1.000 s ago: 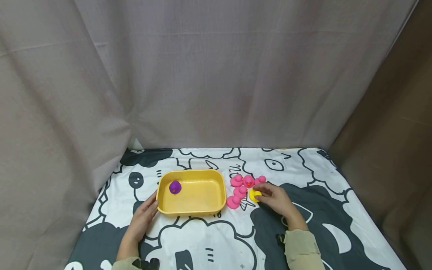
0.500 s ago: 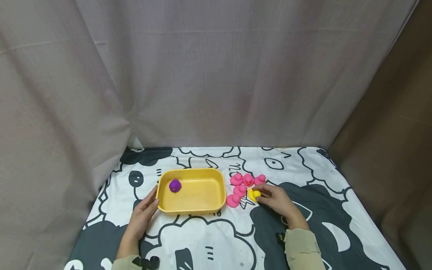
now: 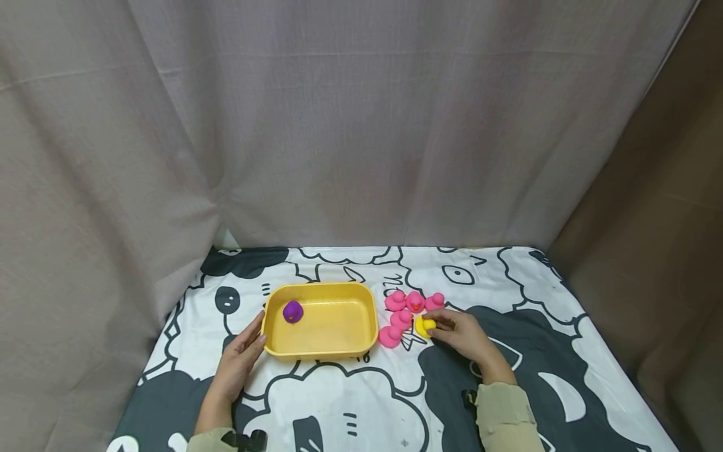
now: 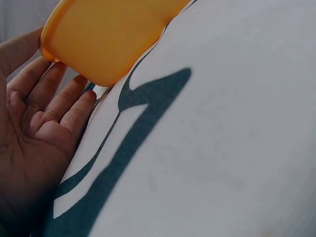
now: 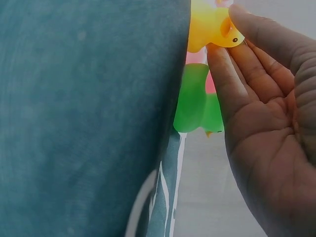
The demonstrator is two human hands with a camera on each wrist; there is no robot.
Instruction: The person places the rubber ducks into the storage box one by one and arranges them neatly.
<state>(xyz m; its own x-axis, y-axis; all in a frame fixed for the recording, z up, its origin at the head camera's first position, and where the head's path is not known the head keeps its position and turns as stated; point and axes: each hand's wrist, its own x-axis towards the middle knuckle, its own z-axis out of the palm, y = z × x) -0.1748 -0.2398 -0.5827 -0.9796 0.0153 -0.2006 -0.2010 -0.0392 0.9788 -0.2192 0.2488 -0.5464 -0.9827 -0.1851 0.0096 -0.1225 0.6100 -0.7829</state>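
My left hand (image 3: 241, 361) rests against the left end of a yellow plastic tray (image 3: 350, 351), fingers extended along its outside. In the left wrist view the fingertips (image 4: 88, 95) lie right at the tray wall (image 4: 106, 54). One purple rubber duck (image 3: 292, 312) sits inside the tray, toward its left. To the right of the tray, my right hand (image 3: 465, 339) pinches a yellow rubber duck (image 3: 422, 328) on the cloth. The right wrist view has thumb and index finger at the head of this yellow duck (image 5: 205, 27).
Several pink rubber ducks (image 3: 401, 320) are grouped between the tray and my right hand. A green rubber duck (image 5: 192, 98) shows beyond the right fingers, hidden in the head view. A patterned cloth (image 3: 361, 402) covers the table; grey curtains (image 3: 361, 125) hang behind it.
The yellow duck has shifted very slightly left toward the pink ducks, with my right hand on it. My left hand stays at the tray.
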